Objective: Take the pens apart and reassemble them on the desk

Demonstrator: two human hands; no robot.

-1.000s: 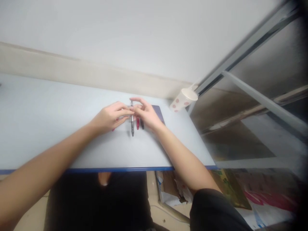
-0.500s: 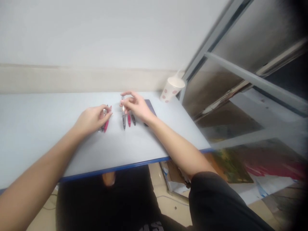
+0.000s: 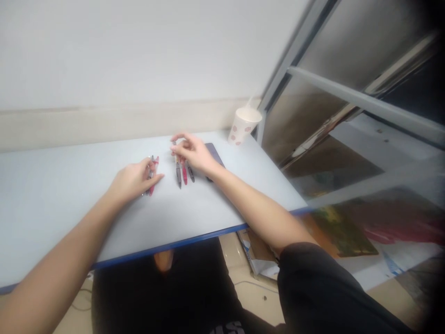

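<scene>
On the light table (image 3: 69, 199), my left hand (image 3: 130, 182) is curled over a small bunch of pens (image 3: 152, 188), red and grey ones with clear barrels. Its thumb reaches across their lower part and the other fingers bend around their middle, hiding part of them. To the right, my right hand (image 3: 194, 153) pinches the upper end of a grey-gripped pen (image 3: 178, 175) between thumb and index finger. That pen points toward me. Beside it lie a red pen (image 3: 184, 175) and another dark grey pen (image 3: 191, 172), their upper ends hidden under the hand.
A dark flat object, like a phone (image 3: 216, 155), lies partly beneath my right wrist. A white paper cup (image 3: 244, 125) with red marks stands at the back right corner. A metal-framed rack (image 3: 347, 97) rises on the right. The table's blue edge (image 3: 170, 246) runs in front of me.
The pen in my right hand has come closer to the red pen, its top tipping slightly left. My left hand stays at its bunch, its thumb a little lower. The view has shifted slightly.
</scene>
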